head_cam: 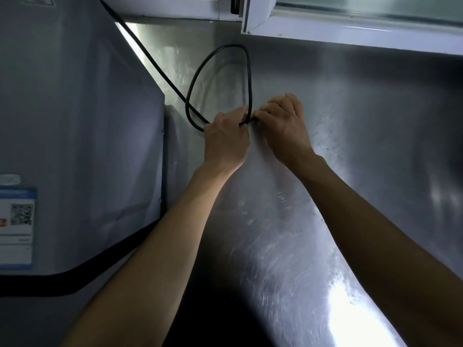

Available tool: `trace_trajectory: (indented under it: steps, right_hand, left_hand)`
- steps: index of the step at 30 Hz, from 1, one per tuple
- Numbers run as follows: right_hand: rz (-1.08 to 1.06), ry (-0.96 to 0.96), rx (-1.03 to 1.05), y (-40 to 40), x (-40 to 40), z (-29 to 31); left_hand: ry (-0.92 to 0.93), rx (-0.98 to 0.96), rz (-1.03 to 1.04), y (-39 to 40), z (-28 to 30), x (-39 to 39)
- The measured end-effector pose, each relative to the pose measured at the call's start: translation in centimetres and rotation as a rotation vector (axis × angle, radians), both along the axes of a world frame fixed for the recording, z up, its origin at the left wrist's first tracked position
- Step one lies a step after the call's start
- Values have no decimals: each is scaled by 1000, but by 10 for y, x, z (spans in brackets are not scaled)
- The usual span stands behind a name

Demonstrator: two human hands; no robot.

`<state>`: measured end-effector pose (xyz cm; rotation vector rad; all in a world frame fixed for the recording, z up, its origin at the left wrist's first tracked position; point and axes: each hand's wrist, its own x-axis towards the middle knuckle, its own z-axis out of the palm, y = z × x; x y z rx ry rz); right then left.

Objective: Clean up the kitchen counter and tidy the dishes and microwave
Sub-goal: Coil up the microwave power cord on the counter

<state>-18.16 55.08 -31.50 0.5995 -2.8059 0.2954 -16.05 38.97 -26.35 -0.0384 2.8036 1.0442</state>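
A person's left hand and right hand are both pinching a looped black power cord. It is trailing behind the grey microwave beside them on the steel counter.

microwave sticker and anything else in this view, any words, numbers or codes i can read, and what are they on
No text can be read here.
Sticker on the microwave: blue-bordered white label with a QR code and lines of print, all too blurred to read.
Small red mark at the sticker's left edge: unreadable.
Pale badge above the sticker: blurred, unreadable.
Cable, counter, window frame: no text visible.
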Motion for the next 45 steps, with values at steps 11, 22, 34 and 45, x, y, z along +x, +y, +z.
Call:
trace_trajectory:
  steps: [11, 22, 34, 45]
  right_hand:
    - [-83, -83, -63, 26, 33, 15]
    - [-273, -38, -106, 55, 109, 74]
    - [-484, 48, -243, 39, 217, 124]
    - [-505, 114, -374, 4, 267, 139]
  left_hand:
    - [38, 141, -20, 2, 15, 27]
    - [158, 191, -23, -20, 53, 87]
    - [-10, 278, 123, -32, 76, 148]
    - [-162, 146, 63, -30, 90, 159]
